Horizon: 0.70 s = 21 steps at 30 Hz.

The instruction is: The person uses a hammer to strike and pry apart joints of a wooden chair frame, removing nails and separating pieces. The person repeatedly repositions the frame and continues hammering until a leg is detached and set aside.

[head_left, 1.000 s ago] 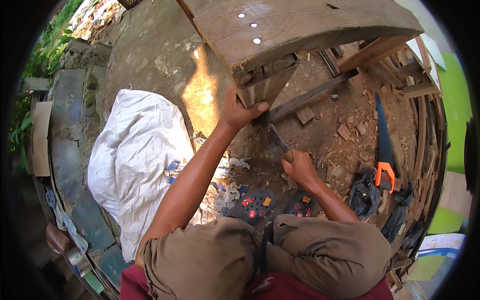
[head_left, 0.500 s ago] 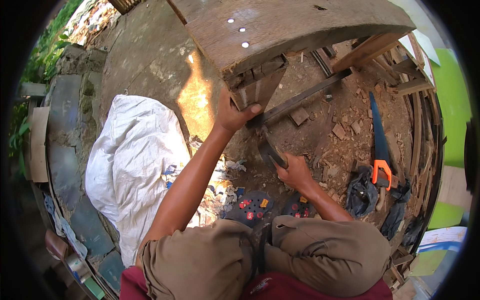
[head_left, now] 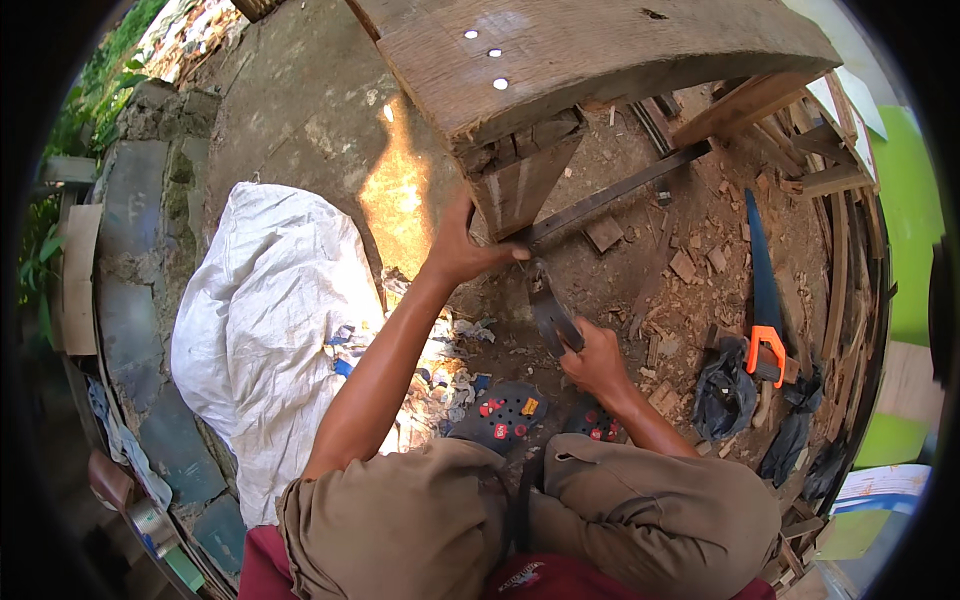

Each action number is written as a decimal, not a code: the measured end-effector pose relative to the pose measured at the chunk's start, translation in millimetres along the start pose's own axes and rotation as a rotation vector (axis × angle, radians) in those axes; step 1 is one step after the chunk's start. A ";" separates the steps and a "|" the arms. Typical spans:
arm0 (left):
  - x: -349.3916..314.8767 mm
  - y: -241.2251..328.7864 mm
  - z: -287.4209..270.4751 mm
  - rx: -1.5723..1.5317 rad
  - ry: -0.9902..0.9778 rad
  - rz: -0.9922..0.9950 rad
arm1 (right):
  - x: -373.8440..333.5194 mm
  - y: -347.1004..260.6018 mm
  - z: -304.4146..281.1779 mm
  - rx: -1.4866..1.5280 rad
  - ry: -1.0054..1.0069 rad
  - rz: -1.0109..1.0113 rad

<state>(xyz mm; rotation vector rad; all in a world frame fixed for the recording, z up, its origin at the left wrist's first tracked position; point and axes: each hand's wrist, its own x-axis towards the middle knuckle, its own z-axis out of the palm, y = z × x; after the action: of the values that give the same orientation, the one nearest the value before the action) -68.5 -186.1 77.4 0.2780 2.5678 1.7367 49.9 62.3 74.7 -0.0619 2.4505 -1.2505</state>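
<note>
A wooden bench or stool (head_left: 610, 50) with a thick plank top stands in front of me. My left hand (head_left: 465, 245) cups the near end of its short, broad leg (head_left: 525, 190), fingers behind the wood and the thumb stretched along its lower edge. A dark crossbar (head_left: 620, 195) runs from that leg to the far right one. My right hand (head_left: 597, 362) is closed around a dark, curved, flat tool (head_left: 547, 308). Its upper end is just below the leg, by my left thumb; its exact kind cannot be made out.
A handsaw (head_left: 763, 290) with an orange handle lies on the right among wood chips and black plastic bags (head_left: 725, 388). Scrap wood (head_left: 835, 270) is piled at the right edge. A white sack (head_left: 275, 300) lies left, beside a low stone wall (head_left: 140, 270).
The curved tool has swung more upright and my right hand has shifted slightly right and down. My left hand has slid lower on the leg, its thumb now off the leg's face.
</note>
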 end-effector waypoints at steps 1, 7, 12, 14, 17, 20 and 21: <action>-8.0 1.7 2.7 0.224 -0.024 -0.045 | 6.5 1.3 -2.6 0.005 0.014 -0.024; -23.9 -51.6 3.5 0.405 -0.058 0.108 | 30.0 17.2 6.5 -0.040 -0.014 0.023; -18.1 -52.9 21.1 0.265 -0.057 -0.137 | 23.3 -1.2 7.6 0.083 0.017 -0.071; -18.4 -51.0 23.1 0.296 -0.072 -0.150 | 31.7 7.4 9.3 -0.024 -0.049 0.108; -20.8 -56.5 20.8 0.302 -0.089 -0.158 | 21.5 18.5 12.2 -0.142 -0.057 -0.054; -20.0 -60.8 20.4 0.293 -0.091 -0.106 | 13.0 21.7 26.9 -0.058 0.069 -0.219; -19.6 -60.9 21.4 0.316 -0.097 -0.112 | 16.6 26.7 27.0 -0.062 0.073 -0.163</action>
<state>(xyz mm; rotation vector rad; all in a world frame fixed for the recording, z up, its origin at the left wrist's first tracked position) -54.6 -191.7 11.6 0.2140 2.7194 1.2466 47.8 54.0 34.1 -0.2409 2.5910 -1.2637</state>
